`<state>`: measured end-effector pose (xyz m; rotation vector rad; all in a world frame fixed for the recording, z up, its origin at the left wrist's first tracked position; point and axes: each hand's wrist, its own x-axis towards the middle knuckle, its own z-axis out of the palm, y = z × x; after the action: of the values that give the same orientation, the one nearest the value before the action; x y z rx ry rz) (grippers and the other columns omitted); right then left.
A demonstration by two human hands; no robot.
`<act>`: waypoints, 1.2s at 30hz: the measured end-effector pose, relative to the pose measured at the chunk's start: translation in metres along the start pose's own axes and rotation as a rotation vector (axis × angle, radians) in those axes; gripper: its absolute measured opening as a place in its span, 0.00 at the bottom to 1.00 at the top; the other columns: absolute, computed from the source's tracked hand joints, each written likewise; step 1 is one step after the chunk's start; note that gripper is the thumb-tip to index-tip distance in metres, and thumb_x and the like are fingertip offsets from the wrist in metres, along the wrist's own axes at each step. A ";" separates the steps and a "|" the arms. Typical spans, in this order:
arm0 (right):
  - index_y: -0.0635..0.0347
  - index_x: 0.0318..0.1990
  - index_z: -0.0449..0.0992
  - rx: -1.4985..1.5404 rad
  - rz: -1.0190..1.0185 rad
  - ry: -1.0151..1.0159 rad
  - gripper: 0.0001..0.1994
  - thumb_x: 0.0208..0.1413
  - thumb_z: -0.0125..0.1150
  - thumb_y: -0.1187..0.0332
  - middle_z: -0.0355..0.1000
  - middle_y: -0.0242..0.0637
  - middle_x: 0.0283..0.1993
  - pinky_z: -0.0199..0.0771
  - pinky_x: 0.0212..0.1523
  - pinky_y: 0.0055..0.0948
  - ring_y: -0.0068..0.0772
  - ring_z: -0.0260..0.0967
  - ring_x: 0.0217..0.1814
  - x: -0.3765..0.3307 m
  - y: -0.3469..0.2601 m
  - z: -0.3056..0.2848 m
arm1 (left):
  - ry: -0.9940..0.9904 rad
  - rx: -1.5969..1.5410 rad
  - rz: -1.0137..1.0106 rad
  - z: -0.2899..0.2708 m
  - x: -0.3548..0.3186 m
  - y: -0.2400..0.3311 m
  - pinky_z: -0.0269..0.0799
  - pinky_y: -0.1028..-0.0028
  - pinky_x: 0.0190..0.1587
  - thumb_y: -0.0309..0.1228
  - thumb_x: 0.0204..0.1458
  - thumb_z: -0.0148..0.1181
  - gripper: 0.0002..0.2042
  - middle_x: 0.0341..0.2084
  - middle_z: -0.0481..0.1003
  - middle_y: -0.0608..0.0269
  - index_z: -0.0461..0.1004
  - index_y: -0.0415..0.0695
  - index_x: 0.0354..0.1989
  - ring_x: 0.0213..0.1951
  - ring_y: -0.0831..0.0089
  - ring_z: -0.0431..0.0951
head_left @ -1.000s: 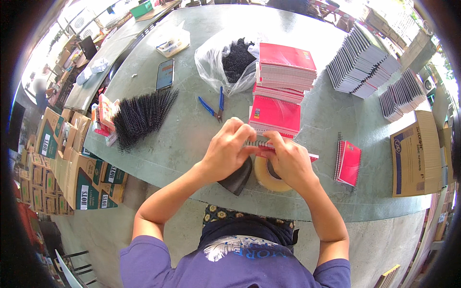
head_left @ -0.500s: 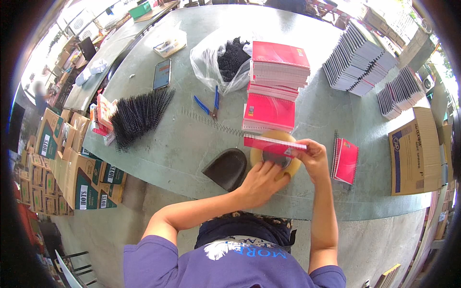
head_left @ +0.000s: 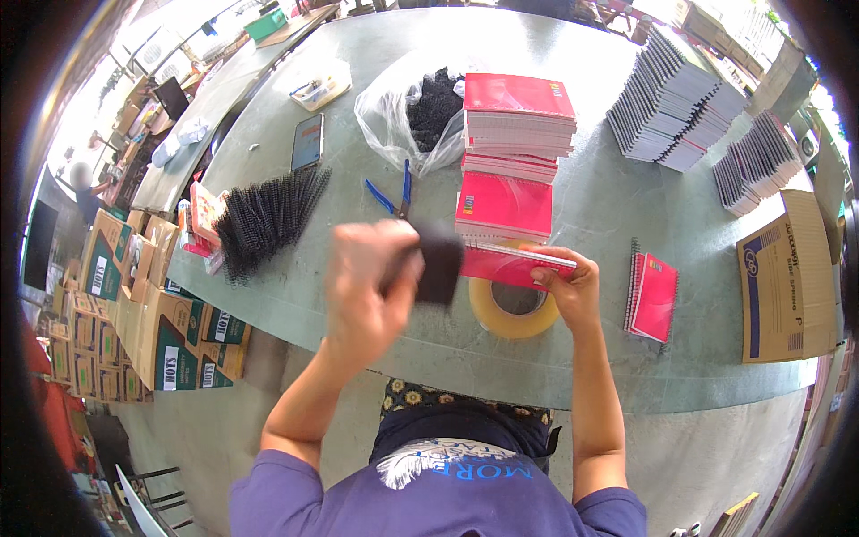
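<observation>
My left hand [head_left: 365, 286], smeared by motion, is closed around a dark, flat pad [head_left: 437, 267] and holds it above the table. The pad is beside the bound edge of a thin red notebook [head_left: 501, 267]; whether they touch I cannot tell. My right hand [head_left: 573, 285] pinches the notebook's right end between thumb and fingers, tilting it so its long edge faces up. Beneath it lies a wide roll of clear yellowish tape [head_left: 514, 328], partly covered. Just beyond stands a stack of red notebooks [head_left: 503, 206]. Blue-handled pliers [head_left: 405, 186] lie past my left hand.
Black spiral coils [head_left: 268, 219] lie in a bundle at left, near a phone [head_left: 307, 141]. A plastic bag [head_left: 385, 115] holds more black coils. Rightward are small red notebooks [head_left: 653, 300], stacks of spiral-bound notebooks [head_left: 676, 103] and a cardboard box [head_left: 783, 282].
My left hand has left the tape roll, picked up the dark pad and raised it to the notebook's left end. The coil stretching left from the notebook no longer shows. My right hand keeps its hold.
</observation>
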<state>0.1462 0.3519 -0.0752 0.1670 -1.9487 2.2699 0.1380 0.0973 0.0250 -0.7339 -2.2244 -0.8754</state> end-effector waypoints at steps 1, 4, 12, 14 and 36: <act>0.68 0.39 0.77 -0.011 0.036 -0.004 0.08 0.50 0.62 0.79 0.77 0.39 0.40 0.73 0.44 0.22 0.22 0.71 0.41 -0.001 -0.001 0.001 | -0.148 0.039 0.002 0.006 -0.001 -0.002 0.68 0.64 0.44 0.25 0.42 0.63 0.17 0.32 0.70 0.54 0.71 0.43 0.43 0.36 0.56 0.73; 0.69 0.39 0.77 -0.086 -0.023 -0.009 0.08 0.51 0.61 0.79 0.76 0.41 0.41 0.73 0.46 0.24 0.24 0.71 0.42 -0.008 -0.008 0.006 | -0.595 0.016 0.072 0.031 -0.016 -0.004 0.68 0.64 0.44 0.22 0.38 0.63 0.14 0.28 0.71 0.57 0.73 0.44 0.37 0.34 0.56 0.72; 0.68 0.41 0.76 -0.014 -0.130 0.016 0.08 0.52 0.59 0.79 0.77 0.40 0.42 0.72 0.45 0.22 0.23 0.72 0.42 -0.016 0.004 0.008 | -0.324 -0.044 0.119 0.039 -0.013 -0.003 0.70 0.70 0.40 0.19 0.42 0.63 0.13 0.33 0.72 0.59 0.76 0.44 0.38 0.37 0.66 0.72; 0.67 0.41 0.77 -0.006 -0.113 0.038 0.08 0.52 0.59 0.79 0.77 0.40 0.42 0.71 0.44 0.21 0.22 0.72 0.41 -0.020 -0.001 0.007 | -0.071 -0.079 0.142 0.026 0.021 0.000 0.71 0.71 0.39 0.20 0.40 0.64 0.14 0.32 0.70 0.59 0.77 0.46 0.38 0.36 0.66 0.73; 0.66 0.46 0.75 -0.038 -0.032 -0.028 0.12 0.52 0.60 0.79 0.76 0.34 0.41 0.70 0.43 0.18 0.18 0.69 0.41 -0.026 -0.004 -0.002 | 0.064 -0.330 -0.122 0.059 0.039 0.026 0.72 0.67 0.39 0.20 0.40 0.64 0.13 0.31 0.71 0.57 0.77 0.45 0.36 0.35 0.63 0.74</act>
<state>0.1727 0.3531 -0.0757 0.2259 -1.9863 2.2214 0.1102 0.1672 0.0283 -0.7106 -2.1097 -1.3291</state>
